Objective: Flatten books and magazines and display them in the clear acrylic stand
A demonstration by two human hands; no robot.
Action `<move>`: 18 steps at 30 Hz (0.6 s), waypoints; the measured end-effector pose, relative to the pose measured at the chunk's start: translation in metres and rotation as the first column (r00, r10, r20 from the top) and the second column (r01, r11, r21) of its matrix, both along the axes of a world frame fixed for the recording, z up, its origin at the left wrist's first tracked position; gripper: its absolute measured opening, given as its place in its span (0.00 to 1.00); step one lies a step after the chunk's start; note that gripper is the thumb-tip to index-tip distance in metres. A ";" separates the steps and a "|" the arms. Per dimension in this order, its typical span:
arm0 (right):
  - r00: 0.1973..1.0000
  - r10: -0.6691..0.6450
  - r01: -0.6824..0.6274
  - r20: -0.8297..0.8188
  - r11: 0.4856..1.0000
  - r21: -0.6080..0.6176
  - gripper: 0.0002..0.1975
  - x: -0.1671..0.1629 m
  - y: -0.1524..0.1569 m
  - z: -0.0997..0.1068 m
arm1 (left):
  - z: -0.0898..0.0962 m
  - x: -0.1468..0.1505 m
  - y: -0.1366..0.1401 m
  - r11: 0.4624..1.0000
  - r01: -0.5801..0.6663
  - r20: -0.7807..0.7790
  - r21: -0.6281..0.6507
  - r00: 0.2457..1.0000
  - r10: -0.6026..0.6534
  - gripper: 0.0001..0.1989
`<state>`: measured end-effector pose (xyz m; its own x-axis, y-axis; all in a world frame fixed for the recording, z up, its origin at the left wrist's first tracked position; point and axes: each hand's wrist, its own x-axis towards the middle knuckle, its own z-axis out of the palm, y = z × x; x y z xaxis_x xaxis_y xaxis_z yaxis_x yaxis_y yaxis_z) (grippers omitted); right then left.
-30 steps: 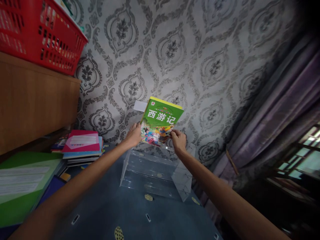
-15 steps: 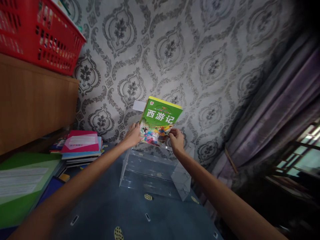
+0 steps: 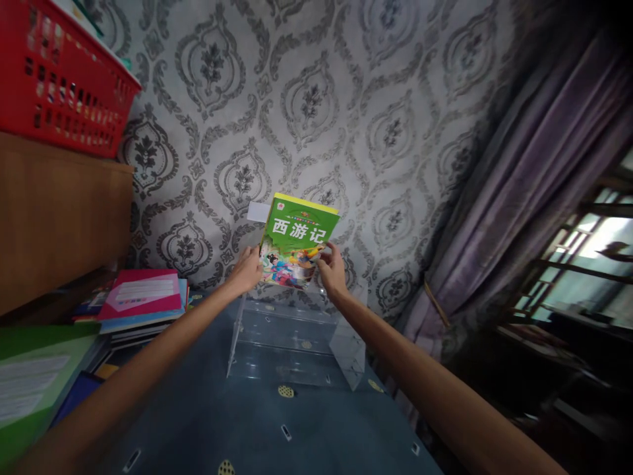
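Both arms reach forward over a blue patterned tabletop (image 3: 257,422), the left hand (image 3: 246,269) and the right hand (image 3: 330,272) each closed on a lower corner of a green children's book (image 3: 295,239), thumbs on the cover and fingers behind, holding it upright just above a clear acrylic rack (image 3: 297,343) that stands against the wall. Compared with a second ago the grip is unchanged and the book sits at the same height over the rack; what has shifted is the view, which has swung toward three o'clock so that the book, rack and hands now lie further to nine o'clock and more of the window (image 3: 583,277) shows. By that reading the book is poised over the rack and not yet set into it. The cover reads 西游记 in large white characters over a colourful cartoon scene; a small red emblem near the top edge is too small to read. At nine o'clock lies a stack of books (image 3: 143,307) topped in pink; above, at ten o'clock, a red basket (image 3: 59,86).
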<state>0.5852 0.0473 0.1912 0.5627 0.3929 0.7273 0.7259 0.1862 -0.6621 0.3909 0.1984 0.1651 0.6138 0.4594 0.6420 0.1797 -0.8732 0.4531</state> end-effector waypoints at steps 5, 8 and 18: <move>0.996 0.089 -0.092 0.027 0.992 0.090 0.37 -0.004 -0.002 0.046 | 0.001 -0.001 0.005 1.000 0.022 0.026 0.008 0.999 -0.023 0.21; 0.994 0.110 -0.112 0.023 0.991 0.079 0.32 -0.001 -0.002 0.076 | 0.002 -0.001 0.005 1.000 0.028 0.032 0.013 0.999 -0.028 0.21; 0.987 0.157 -0.158 -0.030 0.987 -0.006 0.22 0.011 0.002 0.093 | 0.002 -0.001 0.005 1.000 0.002 0.021 0.014 1.000 -0.002 0.21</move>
